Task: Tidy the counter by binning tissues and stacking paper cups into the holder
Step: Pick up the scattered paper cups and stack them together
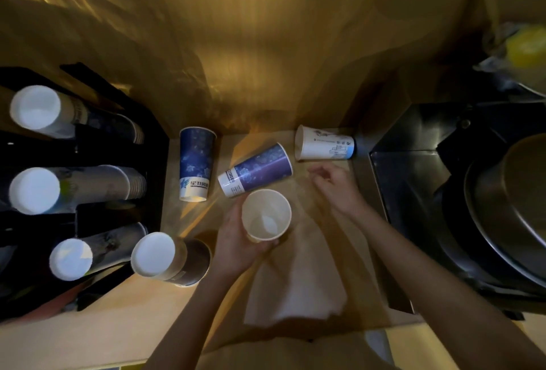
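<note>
My left hand [236,239] grips a pale paper cup [266,214], its mouth turned up toward me, above the wooden counter [133,319]. My right hand [334,183] hovers empty with loose fingers just below a white printed cup [325,143] lying on its side. Two blue cups lie on the counter: one [195,162] beside the holder, one [255,170] tipped diagonally just behind the held cup. A white tissue [295,284] lies spread under my forearms. The black cup holder [88,192] at left carries several stacks of cups.
A brown cup stack [171,257] stands on the counter by the holder's front corner. A dark metal sink [419,162] with a large pan [508,207] lies to the right. A yellowish object [526,47] in plastic sits at far right. A wall rises behind.
</note>
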A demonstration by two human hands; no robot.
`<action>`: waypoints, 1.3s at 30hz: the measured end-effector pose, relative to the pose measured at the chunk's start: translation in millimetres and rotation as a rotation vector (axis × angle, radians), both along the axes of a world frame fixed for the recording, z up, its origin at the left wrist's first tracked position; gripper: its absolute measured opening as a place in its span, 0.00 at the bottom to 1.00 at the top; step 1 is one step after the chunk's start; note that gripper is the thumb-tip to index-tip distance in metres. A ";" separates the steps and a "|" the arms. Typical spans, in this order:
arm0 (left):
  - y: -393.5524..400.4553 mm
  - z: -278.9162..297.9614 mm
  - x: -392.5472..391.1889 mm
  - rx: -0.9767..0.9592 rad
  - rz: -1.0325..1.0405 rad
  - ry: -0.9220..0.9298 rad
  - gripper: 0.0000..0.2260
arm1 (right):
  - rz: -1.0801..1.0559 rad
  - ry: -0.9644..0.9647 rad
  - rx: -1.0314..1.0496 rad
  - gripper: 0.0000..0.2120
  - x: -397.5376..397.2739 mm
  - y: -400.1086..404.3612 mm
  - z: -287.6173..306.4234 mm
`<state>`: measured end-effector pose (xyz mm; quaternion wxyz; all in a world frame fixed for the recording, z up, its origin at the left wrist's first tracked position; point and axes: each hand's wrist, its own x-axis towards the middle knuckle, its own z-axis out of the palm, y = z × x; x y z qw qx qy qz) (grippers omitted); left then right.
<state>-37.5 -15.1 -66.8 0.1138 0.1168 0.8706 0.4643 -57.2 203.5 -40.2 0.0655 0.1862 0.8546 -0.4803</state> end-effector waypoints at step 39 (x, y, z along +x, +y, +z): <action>32.7 8.9 -42.1 -0.035 0.022 -0.030 0.42 | -0.374 0.573 -0.293 0.47 -37.3 -13.4 68.2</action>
